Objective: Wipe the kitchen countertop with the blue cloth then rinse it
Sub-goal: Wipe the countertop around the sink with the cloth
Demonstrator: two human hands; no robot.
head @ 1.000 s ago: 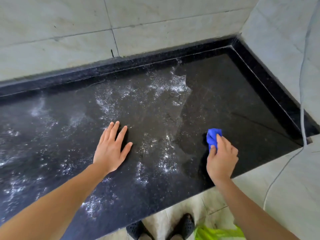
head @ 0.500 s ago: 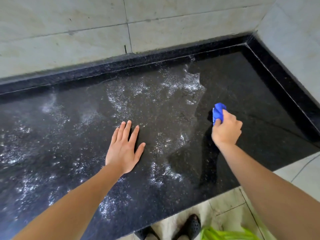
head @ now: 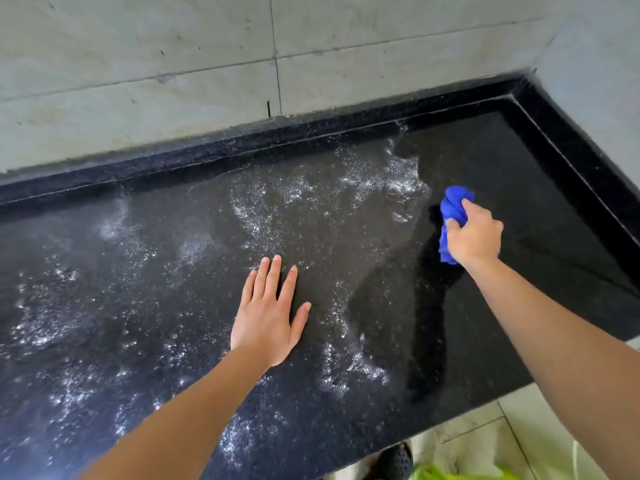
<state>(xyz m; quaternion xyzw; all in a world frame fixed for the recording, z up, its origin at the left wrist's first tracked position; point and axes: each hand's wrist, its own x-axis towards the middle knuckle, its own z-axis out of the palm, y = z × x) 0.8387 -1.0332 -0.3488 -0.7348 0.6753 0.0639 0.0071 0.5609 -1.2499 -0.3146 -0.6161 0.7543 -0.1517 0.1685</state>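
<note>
Above, the right hand (head: 473,233) clenches the blue cloth (head: 453,209), which bulges beyond the knuckles toward the back wall and presses on the countertop (head: 519,209) near its right rear corner. The left hand (head: 268,317) lies flat, fingers spread, mid-counter. The cloth is bunched and vivid blue. White residue (head: 277,202) speckles the black stone left of the cloth; the stone to its right looks dark and clean.

Right hand (head: 475,235) grips blue cloth (head: 453,206) — on countertop (head: 519,209)

glossy speckled black stone countertop (head: 519,258), soft blue cloth (head: 452,211), matt pale wall tiles (head: 138,81)
</note>
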